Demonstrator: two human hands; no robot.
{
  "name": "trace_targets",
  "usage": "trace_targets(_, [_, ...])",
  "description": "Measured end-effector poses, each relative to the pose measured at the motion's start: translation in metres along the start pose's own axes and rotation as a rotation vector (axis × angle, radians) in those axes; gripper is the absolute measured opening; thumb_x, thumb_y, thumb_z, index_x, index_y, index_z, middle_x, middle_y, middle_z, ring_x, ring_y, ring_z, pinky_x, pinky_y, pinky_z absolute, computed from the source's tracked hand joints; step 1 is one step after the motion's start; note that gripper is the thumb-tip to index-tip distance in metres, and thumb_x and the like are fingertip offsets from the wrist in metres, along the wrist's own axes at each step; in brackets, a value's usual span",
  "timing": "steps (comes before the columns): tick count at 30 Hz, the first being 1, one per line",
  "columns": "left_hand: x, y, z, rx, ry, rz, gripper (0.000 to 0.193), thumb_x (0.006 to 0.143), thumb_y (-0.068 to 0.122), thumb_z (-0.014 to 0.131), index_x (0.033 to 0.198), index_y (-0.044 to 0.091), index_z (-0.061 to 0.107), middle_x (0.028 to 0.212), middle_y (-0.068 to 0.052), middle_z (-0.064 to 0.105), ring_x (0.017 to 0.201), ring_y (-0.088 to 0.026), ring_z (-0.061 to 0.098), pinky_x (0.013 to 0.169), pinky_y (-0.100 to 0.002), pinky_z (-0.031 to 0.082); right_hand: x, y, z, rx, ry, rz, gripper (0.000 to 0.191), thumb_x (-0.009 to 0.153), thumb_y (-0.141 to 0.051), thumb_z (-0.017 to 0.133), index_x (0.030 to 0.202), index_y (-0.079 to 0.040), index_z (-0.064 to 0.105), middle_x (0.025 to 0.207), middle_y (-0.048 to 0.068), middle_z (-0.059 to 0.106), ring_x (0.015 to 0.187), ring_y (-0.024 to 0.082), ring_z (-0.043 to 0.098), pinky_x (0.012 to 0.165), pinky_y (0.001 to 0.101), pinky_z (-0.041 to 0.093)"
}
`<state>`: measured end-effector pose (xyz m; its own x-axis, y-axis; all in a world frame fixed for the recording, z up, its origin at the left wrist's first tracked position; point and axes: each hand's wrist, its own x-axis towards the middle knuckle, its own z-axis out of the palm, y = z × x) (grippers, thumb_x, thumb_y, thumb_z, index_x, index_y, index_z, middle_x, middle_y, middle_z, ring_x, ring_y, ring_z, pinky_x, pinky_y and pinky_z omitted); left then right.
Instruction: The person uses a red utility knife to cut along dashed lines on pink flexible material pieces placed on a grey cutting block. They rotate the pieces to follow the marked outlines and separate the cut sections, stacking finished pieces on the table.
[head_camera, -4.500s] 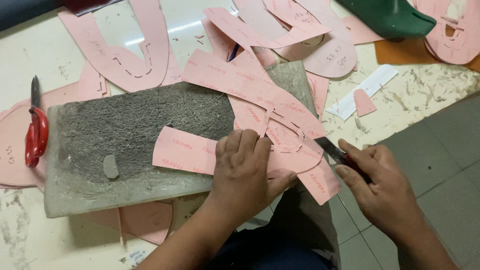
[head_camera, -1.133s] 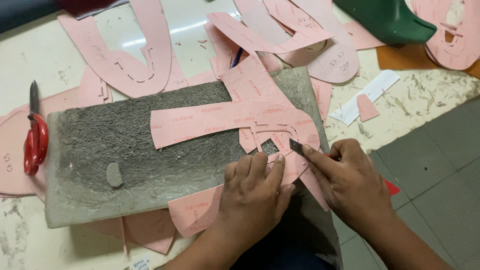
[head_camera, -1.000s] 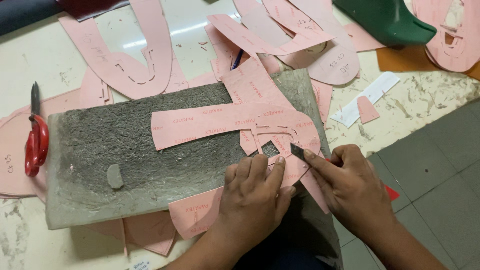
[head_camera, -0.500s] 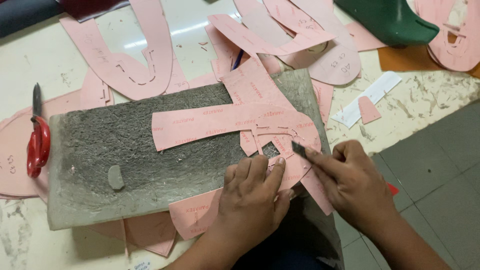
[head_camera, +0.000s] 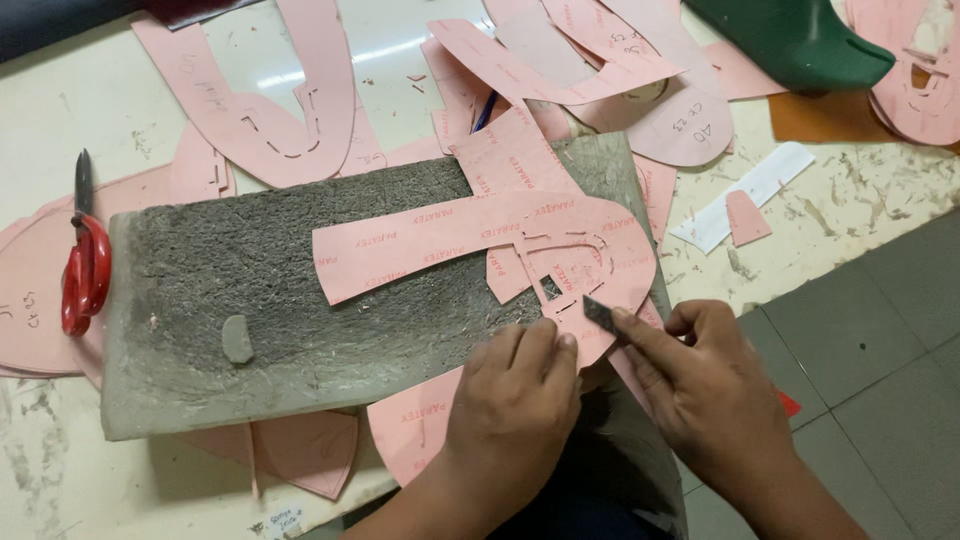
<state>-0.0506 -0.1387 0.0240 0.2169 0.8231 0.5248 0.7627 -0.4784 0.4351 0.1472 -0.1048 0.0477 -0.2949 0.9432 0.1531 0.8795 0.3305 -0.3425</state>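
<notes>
While the left hand (head_camera: 515, 400) is pressing flat on the pink paper shape (head_camera: 480, 240) near the grey board's (head_camera: 250, 290) right edge, the right hand's (head_camera: 710, 385) grip is pinching a small blade (head_camera: 600, 315) against it.

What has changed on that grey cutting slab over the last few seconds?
The pink pattern piece was turned and slid left, so its long strip now lies across the grey slab. The left hand moved down to press its lower edge. The right hand moved its small blade up to the curved end. The red scissors stayed put.
</notes>
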Motion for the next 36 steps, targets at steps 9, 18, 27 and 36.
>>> trace_targets(9, [0.003,0.006,0.008,0.04,-0.03,0.038,0.027,0.086,0.012,0.062,0.107,-0.002,0.07,0.099,-0.008,0.059,0.094,-0.025,0.057,0.078,-0.037,0.045,0.009,-0.003,0.0,-0.062,0.041,-0.026,0.035,0.083,-0.021,0.074,0.118,-0.021,0.077,0.093,0.011,0.055,0.077,0.029,0.06,0.065,0.0425,0.051])
trace_targets(18, [0.005,-0.006,0.004,0.068,-0.013,0.064,0.033,0.086,0.013,0.062,0.113,-0.002,0.071,0.105,-0.009,0.061,0.099,-0.025,0.057,0.081,-0.038,0.043,0.022,-0.005,0.001,-0.066,-0.014,0.069,0.033,0.087,-0.024,0.072,0.119,-0.02,0.077,0.091,0.012,0.053,0.072,0.028,0.058,0.059,0.0409,0.05])
trace_targets(27, [-0.005,-0.008,0.0,0.068,0.016,0.083,0.033,0.087,0.014,0.063,0.115,-0.003,0.069,0.117,-0.015,0.065,0.108,-0.029,0.06,0.091,-0.039,0.048,0.028,-0.008,0.001,-0.148,0.032,0.045,0.03,0.09,-0.025,0.072,0.12,-0.021,0.077,0.092,0.011,0.054,0.076,0.028,0.057,0.064,0.0417,0.05])
trace_targets(36, [-0.017,-0.012,-0.02,-0.093,-0.021,0.064,0.027,0.087,0.007,0.067,0.111,-0.006,0.068,0.101,-0.014,0.062,0.098,-0.031,0.063,0.086,-0.039,0.053,-0.005,-0.031,0.007,-0.026,0.019,-0.089,0.035,0.08,-0.025,0.078,0.116,-0.021,0.077,0.092,0.01,0.055,0.077,0.027,0.06,0.064,0.0408,0.051])
